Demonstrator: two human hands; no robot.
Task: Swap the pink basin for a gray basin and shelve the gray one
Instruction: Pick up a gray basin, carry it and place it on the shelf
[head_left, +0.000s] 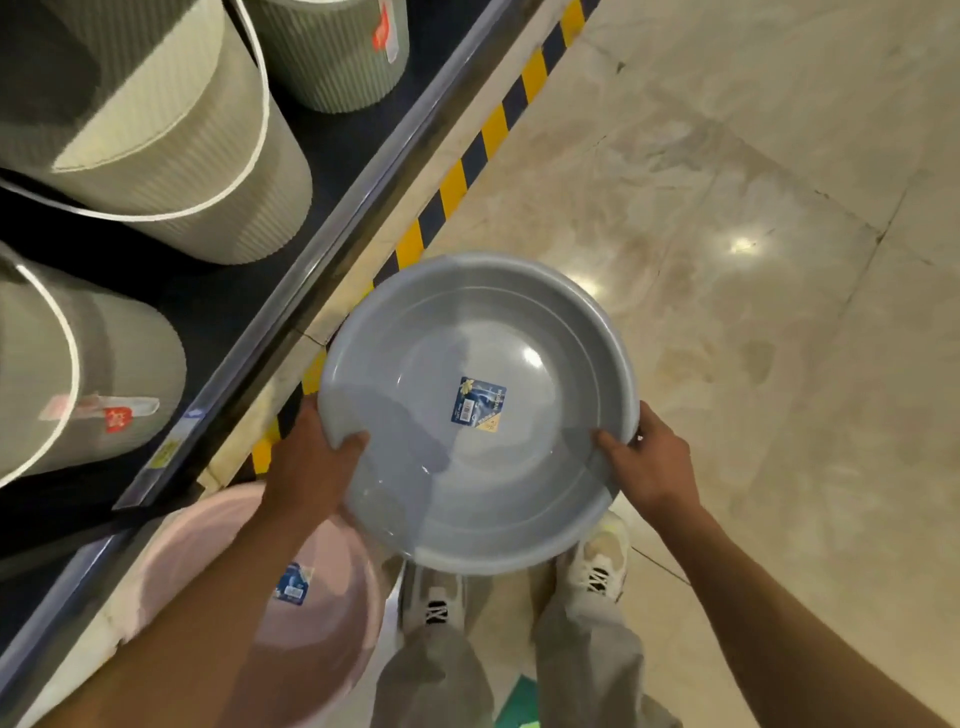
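Two bare arms reach forward and down, one hand on each side of a round rim.
The left hand (311, 462) curls its thumb over the near-left edge; the right hand (649, 462) grips the right edge, thumb inside.

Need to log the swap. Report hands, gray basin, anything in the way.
Left hand and right hand grip gray basin by its rim, over floor. Not shelved. Pink basin down by left arm. Ribbed bins fill shelf.
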